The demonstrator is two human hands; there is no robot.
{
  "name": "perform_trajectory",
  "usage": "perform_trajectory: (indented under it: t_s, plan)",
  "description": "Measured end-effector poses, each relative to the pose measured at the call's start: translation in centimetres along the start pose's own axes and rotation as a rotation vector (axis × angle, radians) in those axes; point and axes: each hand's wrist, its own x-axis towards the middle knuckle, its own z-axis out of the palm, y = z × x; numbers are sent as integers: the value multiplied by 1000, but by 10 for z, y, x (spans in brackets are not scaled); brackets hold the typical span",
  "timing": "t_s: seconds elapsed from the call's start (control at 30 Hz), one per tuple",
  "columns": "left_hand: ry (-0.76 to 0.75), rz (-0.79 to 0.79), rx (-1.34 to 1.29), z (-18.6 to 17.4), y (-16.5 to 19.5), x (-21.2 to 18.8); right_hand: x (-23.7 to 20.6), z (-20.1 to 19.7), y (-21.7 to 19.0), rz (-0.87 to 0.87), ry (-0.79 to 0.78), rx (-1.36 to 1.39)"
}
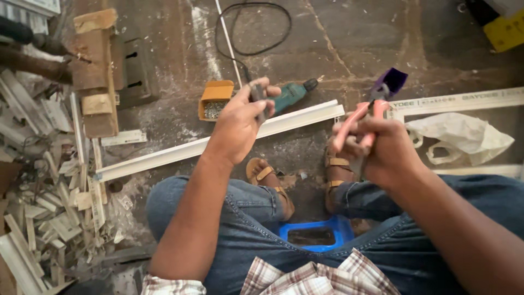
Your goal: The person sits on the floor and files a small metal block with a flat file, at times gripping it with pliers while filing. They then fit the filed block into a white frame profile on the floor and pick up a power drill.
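Left hand (240, 123) pinches a small dark metal piece (257, 95) above the long white plastic channel strip (218, 143) on the stone floor. Right hand (382, 150) grips pink-handled pliers (363, 117). Beyond sit a teal power drill (292, 94) and an orange box of screws (214, 99).

Pink-handled pliers (357, 123) at right centre, teal drill (292, 94), orange box (215, 98), blue stool (314, 234), plaid shirt (322, 277), white trunking strip (218, 143).

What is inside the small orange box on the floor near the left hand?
The open small orange box holds a heap of small grey metal pieces, likely screws; too small to tell. The left hand covers its right edge, so that part is hidden.
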Motion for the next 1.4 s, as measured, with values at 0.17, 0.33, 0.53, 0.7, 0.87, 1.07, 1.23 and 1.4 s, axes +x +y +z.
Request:
perform_trajectory:
  t_s: [0.17,0.33,0.53,0.7,0.87,1.07,1.23,1.4]
  plan:
    - [65,356,895,14,21,-13,-40,32,-1,104,-313,-302]
    - [72,781,1152,28,35,-21,-69,54,6,159,-474,-723]
    - [7,938,1201,28,38,-27,-80,64,16,267,-454,-845]
    - [33,949,1238,28,41,-28,-79,67,19,138,-718,-581]
    - [19,998,1243,27,43,-29,-85,73,20,199,-465,-943]
    - [-44,1044,1262,29,42,-30,-83,76,23,183,-470,-1016]
    - [-64,1074,1265,32,40,-29,-84,70,24,212,-417,-971]
    - [-70,1080,1245,33,40,-29,-84,67,24,204,-439,-931]
